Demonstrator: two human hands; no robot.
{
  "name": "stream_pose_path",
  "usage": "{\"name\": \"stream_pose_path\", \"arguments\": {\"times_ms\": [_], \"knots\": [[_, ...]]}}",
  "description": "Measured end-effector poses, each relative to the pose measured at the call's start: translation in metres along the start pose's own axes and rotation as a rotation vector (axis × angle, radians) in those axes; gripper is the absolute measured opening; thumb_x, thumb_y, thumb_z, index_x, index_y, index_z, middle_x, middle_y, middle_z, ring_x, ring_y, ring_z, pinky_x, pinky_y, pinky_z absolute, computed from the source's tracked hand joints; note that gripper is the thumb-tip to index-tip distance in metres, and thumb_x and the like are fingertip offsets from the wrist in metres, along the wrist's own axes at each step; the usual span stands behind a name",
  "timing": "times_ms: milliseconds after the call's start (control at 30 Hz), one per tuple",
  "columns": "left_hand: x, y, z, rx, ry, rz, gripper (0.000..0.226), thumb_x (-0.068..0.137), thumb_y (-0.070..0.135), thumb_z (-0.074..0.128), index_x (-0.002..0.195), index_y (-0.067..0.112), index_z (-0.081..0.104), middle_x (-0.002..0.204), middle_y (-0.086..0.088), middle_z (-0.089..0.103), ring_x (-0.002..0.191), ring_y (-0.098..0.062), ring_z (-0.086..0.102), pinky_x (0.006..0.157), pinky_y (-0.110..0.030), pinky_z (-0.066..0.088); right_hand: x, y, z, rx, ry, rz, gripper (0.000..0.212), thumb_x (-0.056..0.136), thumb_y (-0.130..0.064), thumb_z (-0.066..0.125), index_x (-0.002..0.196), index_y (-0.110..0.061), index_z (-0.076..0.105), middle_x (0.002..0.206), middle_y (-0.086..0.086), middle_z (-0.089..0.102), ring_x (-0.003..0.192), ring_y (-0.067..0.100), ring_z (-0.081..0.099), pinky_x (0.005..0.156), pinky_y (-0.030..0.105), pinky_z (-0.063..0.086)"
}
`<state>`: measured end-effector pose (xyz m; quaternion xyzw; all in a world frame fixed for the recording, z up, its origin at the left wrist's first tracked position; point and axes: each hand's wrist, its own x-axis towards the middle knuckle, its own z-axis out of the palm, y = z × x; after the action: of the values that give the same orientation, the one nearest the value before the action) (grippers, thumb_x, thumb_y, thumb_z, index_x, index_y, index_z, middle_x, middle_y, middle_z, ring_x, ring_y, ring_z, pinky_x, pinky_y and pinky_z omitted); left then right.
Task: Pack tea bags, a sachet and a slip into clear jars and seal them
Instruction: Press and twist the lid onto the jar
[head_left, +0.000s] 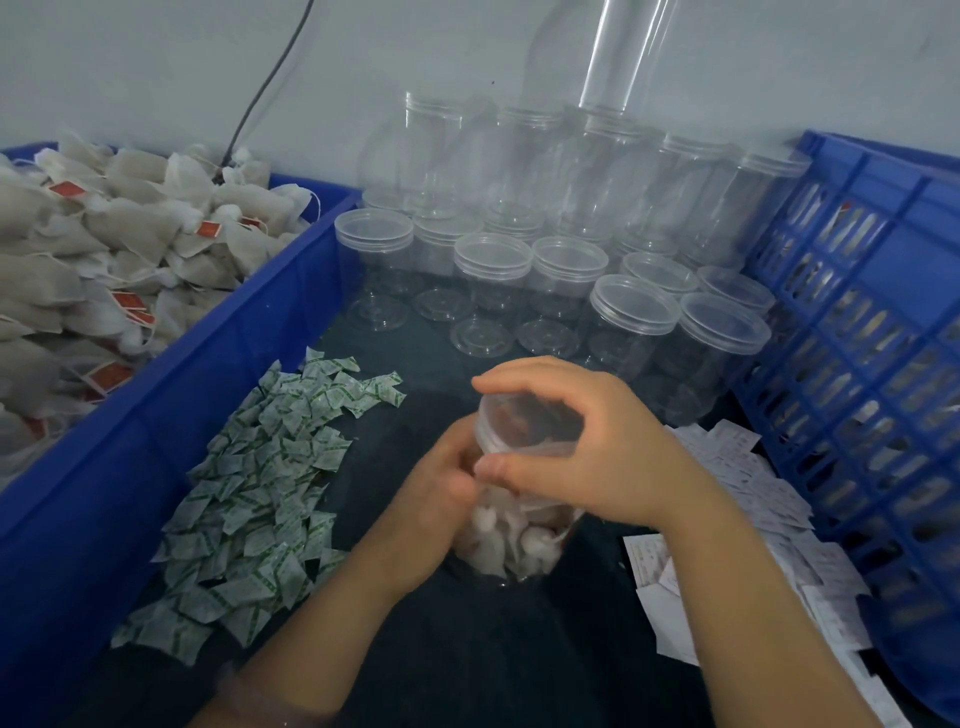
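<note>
A clear jar (511, 540) full of white tea bags stands tilted on the dark table in front of me. My right hand (582, 452) curls over its clear lid (524, 421), thumb and fingers around the rim. My left hand (436, 499) grips the jar's body from the left, partly hiding it. A heap of green-and-white sachets (260, 488) lies to the left. White paper slips (753, 509) are scattered on the right. Loose tea bags with red tags (93, 260) fill the blue bin on the left.
Many lidded clear jars (545, 270) stand and are stacked at the back against the wall. A blue solid bin (171, 395) borders the left. A blue slatted crate (872, 332) borders the right. A black cable (270, 83) runs down the wall.
</note>
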<state>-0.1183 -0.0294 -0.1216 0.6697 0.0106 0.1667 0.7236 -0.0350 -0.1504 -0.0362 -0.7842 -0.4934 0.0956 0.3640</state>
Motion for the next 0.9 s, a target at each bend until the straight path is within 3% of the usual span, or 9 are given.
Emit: {"name": "stream_pose_path", "arguments": {"times_ms": [100,233,300,400,467,567,700,900], "knots": [[-0.006,-0.003,0.003,0.217,0.000,0.062,0.091,0.048,0.019,0.091,0.126,0.023,0.045,0.115,0.017,0.064,0.110,-0.005,0.062,0.084,-0.018,0.050,0.000,0.003,-0.001,0.021,0.026,-0.007,0.047,0.061,-0.054,0.074,0.107,-0.044,0.065,0.110,-0.026,0.062,0.107,-0.005,0.058,0.094,0.019,0.045],[-0.008,-0.008,0.007,0.244,0.103,0.082,0.082,0.054,0.000,0.091,0.123,0.012,0.048,0.109,0.003,0.068,0.102,-0.012,0.067,0.080,-0.023,0.054,0.001,-0.003,0.011,-0.052,0.094,0.019,0.052,0.059,-0.058,0.068,0.108,-0.041,0.067,0.111,-0.027,0.062,0.109,0.002,0.058,0.096,0.036,0.047],[-0.008,-0.012,0.008,0.251,0.127,0.081,0.080,0.054,0.000,0.090,0.121,0.013,0.049,0.105,0.003,0.069,0.098,-0.013,0.068,0.076,-0.023,0.055,0.001,-0.005,0.015,-0.102,0.129,0.031,0.053,0.058,-0.057,0.066,0.109,-0.041,0.066,0.112,-0.029,0.062,0.111,0.002,0.056,0.097,0.036,0.046],[-0.007,-0.011,0.008,0.268,0.156,0.060,0.079,0.052,0.002,0.090,0.118,0.017,0.048,0.102,0.008,0.069,0.093,-0.008,0.069,0.070,-0.017,0.053,0.000,-0.008,0.020,-0.194,0.183,0.044,0.053,0.060,-0.056,0.066,0.110,-0.042,0.065,0.114,-0.031,0.059,0.112,-0.003,0.051,0.093,0.025,0.042],[-0.005,-0.009,0.005,0.267,0.126,0.062,0.082,0.053,-0.002,0.090,0.120,0.012,0.046,0.104,0.005,0.068,0.096,-0.008,0.068,0.072,-0.016,0.052,0.000,-0.010,0.020,-0.262,0.167,0.033,0.053,0.066,-0.057,0.071,0.116,-0.041,0.063,0.121,-0.028,0.057,0.114,0.000,0.048,0.086,0.017,0.035],[-0.002,-0.005,0.002,0.288,0.116,0.073,0.088,0.050,0.003,0.091,0.125,0.013,0.044,0.111,0.005,0.064,0.104,-0.009,0.064,0.078,-0.018,0.052,0.002,-0.010,0.020,-0.362,0.093,0.009,0.061,0.070,-0.061,0.070,0.125,-0.040,0.057,0.128,-0.025,0.052,0.117,0.003,0.046,0.084,0.017,0.031],[-0.005,-0.010,0.008,0.300,0.173,0.076,0.084,0.049,0.001,0.091,0.121,0.015,0.050,0.104,0.007,0.068,0.096,-0.008,0.067,0.071,-0.017,0.053,0.002,-0.008,0.021,-0.300,0.150,0.041,0.056,0.068,-0.057,0.070,0.121,-0.043,0.060,0.126,-0.027,0.054,0.117,-0.001,0.046,0.081,0.005,0.025],[-0.004,-0.018,0.014,0.322,0.231,0.078,0.085,0.048,0.008,0.089,0.123,0.018,0.050,0.107,0.019,0.065,0.095,0.000,0.066,0.069,-0.012,0.051,0.002,-0.006,0.030,-0.273,0.281,0.074,0.051,0.065,-0.055,0.072,0.114,-0.043,0.064,0.123,-0.028,0.059,0.116,-0.002,0.047,0.081,0.006,0.024]]}}
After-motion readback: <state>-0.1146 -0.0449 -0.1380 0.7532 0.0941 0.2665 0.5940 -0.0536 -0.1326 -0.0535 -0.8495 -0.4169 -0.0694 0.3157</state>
